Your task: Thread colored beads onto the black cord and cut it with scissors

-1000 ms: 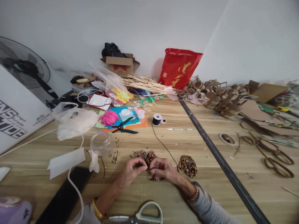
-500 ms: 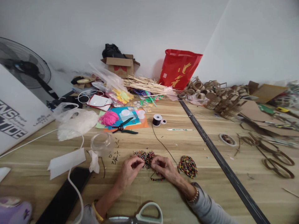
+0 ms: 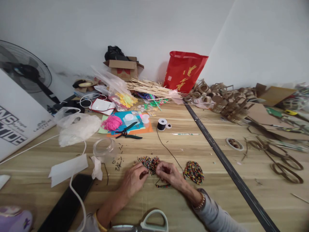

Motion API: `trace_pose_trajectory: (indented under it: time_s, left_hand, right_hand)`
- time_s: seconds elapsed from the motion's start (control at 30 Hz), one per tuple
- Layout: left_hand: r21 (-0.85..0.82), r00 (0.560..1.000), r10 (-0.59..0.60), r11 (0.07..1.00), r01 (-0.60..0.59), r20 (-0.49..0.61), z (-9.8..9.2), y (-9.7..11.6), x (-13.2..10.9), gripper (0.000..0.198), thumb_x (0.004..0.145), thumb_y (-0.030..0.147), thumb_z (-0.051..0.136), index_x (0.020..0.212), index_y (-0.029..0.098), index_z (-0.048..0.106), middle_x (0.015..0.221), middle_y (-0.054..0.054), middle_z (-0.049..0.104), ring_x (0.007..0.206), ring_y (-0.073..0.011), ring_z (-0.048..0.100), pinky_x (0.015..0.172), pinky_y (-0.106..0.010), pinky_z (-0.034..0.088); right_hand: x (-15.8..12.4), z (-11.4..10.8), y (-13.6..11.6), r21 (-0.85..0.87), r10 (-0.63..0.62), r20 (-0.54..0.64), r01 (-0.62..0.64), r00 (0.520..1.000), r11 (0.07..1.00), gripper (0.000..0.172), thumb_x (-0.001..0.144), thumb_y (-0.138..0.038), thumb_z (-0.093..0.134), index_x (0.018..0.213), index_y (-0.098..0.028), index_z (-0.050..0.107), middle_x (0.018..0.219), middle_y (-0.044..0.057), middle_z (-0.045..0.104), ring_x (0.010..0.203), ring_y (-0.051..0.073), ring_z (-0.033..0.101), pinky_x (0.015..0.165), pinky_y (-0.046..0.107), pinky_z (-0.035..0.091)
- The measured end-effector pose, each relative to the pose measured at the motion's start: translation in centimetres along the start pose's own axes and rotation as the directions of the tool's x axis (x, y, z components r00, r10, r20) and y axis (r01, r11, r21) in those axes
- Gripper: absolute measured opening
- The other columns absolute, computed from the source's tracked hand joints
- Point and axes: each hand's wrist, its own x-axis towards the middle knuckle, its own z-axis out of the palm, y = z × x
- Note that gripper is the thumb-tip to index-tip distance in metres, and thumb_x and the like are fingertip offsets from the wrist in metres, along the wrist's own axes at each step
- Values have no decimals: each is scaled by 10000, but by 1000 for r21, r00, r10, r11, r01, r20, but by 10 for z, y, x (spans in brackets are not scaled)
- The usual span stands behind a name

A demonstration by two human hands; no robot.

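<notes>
A pile of small multicoloured beads (image 3: 150, 163) lies on the wooden table between my two hands. My left hand (image 3: 135, 176) is closed in a pinch at the pile's near left edge; whatever sits between its fingertips is too small to make out. On the right side of the pile, my right hand (image 3: 170, 174) pinches the black cord, its fingertips partly hiding the end. Below that hand hangs a short strung row of beads (image 3: 164, 186) on the cord. A coiled bead string (image 3: 194, 172) rests to the right. The cord runs back to a black spool (image 3: 162, 124).
Grey-handled scissors (image 3: 154, 220) lie near the front edge. A clear round container (image 3: 104, 148), black cord snippets (image 3: 118, 166) and a black phone-like slab (image 3: 66, 203) are on the left. Pliers (image 3: 127, 132) rest on coloured sheets. A black strip (image 3: 217, 151) crosses the table at right.
My left hand has turned over slightly and its fingers have moved closer to the beads. My right hand stays nearly still. The view has shifted a little.
</notes>
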Motion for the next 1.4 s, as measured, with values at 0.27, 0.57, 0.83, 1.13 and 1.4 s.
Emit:
trace_pose_trajectory:
  time_s: [0.27,0.57,0.83,1.13,1.4]
  left_hand:
    - [101,999,32,994,-36,42,-1,0,0,140,775,84,578,735,160,688,784,-72,682,755,-219,637,694,-303,470]
    - [147,1000,0,989,4,-26,-6,1,1,163,788,72,567,733,158,693,756,-60,674,710,-203,631,670,-297,480]
    - [204,998,59,977,-63,25,-6,2,1,152,823,95,576,817,166,710,844,-70,684,802,-221,646,729,-318,496]
    - [232,995,95,967,-100,33,-1,-1,2,163,830,88,564,824,152,714,834,-73,672,774,-211,648,710,-309,510]
    - [217,990,138,968,-129,-26,1,-4,1,138,808,88,583,780,155,701,801,-71,681,761,-219,642,701,-318,504]
  right_hand:
    - [0,0,-1,5,-5,2,5,1000,1000,425,724,-564,658,714,-162,521,548,-55,439,441,58,368,404,173,318]
    - [0,-1,3,9,-2,-9,2,1000,1000,425,724,-558,661,726,-152,533,555,-52,454,440,54,388,404,162,332]
    - [-1,0,-1,15,1,6,-1,1000,1000,429,721,-562,661,717,-156,523,546,-55,442,437,54,375,399,166,331]
    - [0,-1,2,-8,-5,-5,5,1000,1000,430,731,-560,652,723,-148,529,530,-60,444,416,47,369,389,163,317]
    - [0,-1,1,0,7,-3,-7,1000,1000,420,729,-553,658,717,-154,529,549,-61,446,434,47,369,404,162,320]
